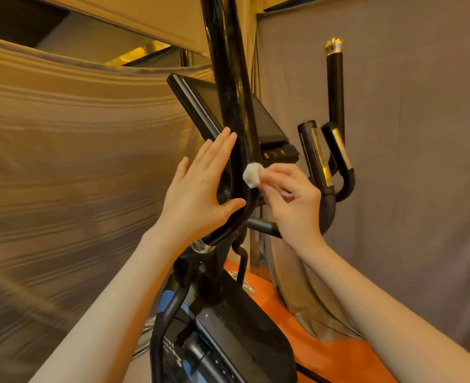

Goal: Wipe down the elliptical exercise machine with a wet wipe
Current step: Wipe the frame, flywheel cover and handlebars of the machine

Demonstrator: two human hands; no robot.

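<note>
The black elliptical machine fills the middle of the view, with its glossy left handlebar tube [229, 87] rising from lower centre to the top. My right hand [292, 200] pinches a small bunched white wet wipe [252, 175] and holds it against the right side of that tube. Straight fingers of my left hand [200, 189] lie flat along the tube's left side, the thumb reaching under its curve. Behind the tube sits the tilted console screen [267, 123].
The right handlebar [334, 87] and two short grips with metal sensor strips [318, 153] stand to the right. The machine's black and blue body [228, 335] is below. Striped tan cloth [62, 161] hangs left, grey cloth [408, 161] right, over an orange floor [325, 355].
</note>
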